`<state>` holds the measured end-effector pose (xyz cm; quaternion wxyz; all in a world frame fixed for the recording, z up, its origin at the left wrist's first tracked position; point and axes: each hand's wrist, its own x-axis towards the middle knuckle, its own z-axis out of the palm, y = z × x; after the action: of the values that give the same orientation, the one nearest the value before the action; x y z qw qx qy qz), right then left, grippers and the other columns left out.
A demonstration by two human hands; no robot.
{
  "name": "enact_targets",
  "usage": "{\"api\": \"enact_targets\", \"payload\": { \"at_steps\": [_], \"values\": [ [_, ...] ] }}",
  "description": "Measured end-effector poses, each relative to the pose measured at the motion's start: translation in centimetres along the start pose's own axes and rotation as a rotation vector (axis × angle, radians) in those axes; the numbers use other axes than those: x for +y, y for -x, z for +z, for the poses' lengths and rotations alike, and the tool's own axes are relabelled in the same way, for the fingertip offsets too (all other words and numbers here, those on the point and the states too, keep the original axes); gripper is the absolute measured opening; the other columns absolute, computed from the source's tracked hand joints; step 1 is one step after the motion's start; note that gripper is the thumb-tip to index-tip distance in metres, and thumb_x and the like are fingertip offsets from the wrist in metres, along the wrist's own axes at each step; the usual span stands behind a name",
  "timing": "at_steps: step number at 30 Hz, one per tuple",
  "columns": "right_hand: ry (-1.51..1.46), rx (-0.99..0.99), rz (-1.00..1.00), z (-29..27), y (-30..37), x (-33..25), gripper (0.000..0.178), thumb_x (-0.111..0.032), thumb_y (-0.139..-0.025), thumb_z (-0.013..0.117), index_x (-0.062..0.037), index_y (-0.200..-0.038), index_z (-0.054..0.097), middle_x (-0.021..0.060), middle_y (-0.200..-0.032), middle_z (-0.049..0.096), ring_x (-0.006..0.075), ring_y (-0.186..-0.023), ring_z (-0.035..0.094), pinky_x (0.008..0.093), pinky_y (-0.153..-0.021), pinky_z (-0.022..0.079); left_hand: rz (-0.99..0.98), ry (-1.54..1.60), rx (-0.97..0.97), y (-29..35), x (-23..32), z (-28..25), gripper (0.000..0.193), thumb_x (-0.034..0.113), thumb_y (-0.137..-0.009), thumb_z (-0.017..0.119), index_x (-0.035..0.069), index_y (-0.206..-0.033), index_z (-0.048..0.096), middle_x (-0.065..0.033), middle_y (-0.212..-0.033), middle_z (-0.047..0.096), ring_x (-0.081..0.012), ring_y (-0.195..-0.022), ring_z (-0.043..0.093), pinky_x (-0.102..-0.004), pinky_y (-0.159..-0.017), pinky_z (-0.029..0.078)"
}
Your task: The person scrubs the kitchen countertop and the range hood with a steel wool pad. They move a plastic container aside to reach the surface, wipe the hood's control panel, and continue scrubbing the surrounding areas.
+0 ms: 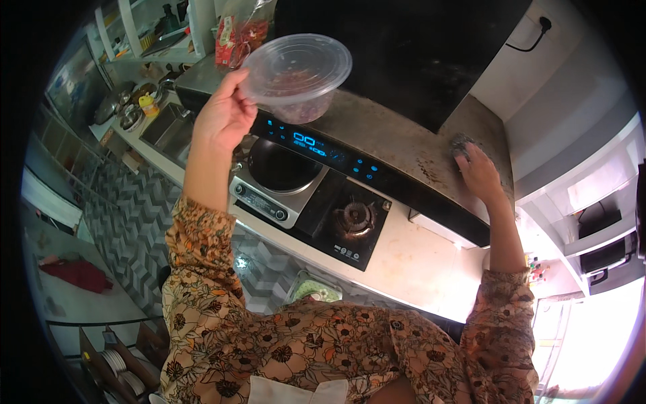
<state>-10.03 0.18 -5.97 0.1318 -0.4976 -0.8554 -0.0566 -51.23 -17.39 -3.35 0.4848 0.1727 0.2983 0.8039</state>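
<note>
Up over the range hood, my left hand [227, 114] is closed on the rim of a round clear plastic container [303, 108] with its lid [299, 64] on. Something dark reddish shows dimly through its wall; I cannot make out what. My right hand [479, 174] reaches to the right end of the hood's flat brownish top [397, 145]. Its fingers press a crumpled grey scrubber [463, 143], like steel wool, against that surface. Dark greasy spots [429, 172] mark the metal to the left of this hand.
Below the hood's lit control strip [309, 143], a dark pan [282, 165] sits on a silver cooker [259, 205] beside a black gas burner [353, 219]. A red package [232, 40] stands at the hood's left end. The sink [165, 131] lies farther left.
</note>
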Motion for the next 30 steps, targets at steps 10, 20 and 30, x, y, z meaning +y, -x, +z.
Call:
{"api": "enact_targets", "payload": {
  "at_steps": [10,20,30],
  "values": [
    [-0.131,0.360,-0.448,-1.6,3.8,-12.6,0.080,-0.016,-0.063,0.074,-0.0066,-0.132,0.035,0.0145,-0.137,0.035,0.0308,-0.129,0.030,0.0465,-0.106,0.022,0.205,-0.105,0.187,9.9,-0.6,-10.5,0.030,0.018,-0.084,0.060,0.001,-0.108,0.054,-0.0077,-0.106,0.061,-0.0160,-0.098,0.058,-0.0318,-0.088,0.046],
    [-0.016,0.370,-0.367,1.5,3.3,-15.8,0.077,-0.019,-0.065,0.074,-0.0080,-0.131,0.037,0.0136,-0.138,0.033,0.0293,-0.128,0.031,0.0481,-0.105,0.023,0.233,-0.088,0.260,13.3,-0.9,-15.8,0.028,0.017,-0.085,0.059,-0.001,-0.105,0.054,-0.0082,-0.104,0.061,-0.0174,-0.095,0.059,-0.0313,-0.084,0.047],
    [-0.043,0.529,-0.326,-1.9,3.6,-11.9,0.066,-0.015,-0.071,0.068,-0.0082,-0.130,0.039,0.0152,-0.134,0.039,0.0320,-0.121,0.039,0.0440,-0.101,0.029,0.242,-0.087,0.306,14.3,-0.6,-16.2,0.021,0.017,-0.085,0.060,0.002,-0.100,0.057,-0.0050,-0.098,0.062,-0.0153,-0.092,0.059,-0.0299,-0.083,0.047]
  ]
}}
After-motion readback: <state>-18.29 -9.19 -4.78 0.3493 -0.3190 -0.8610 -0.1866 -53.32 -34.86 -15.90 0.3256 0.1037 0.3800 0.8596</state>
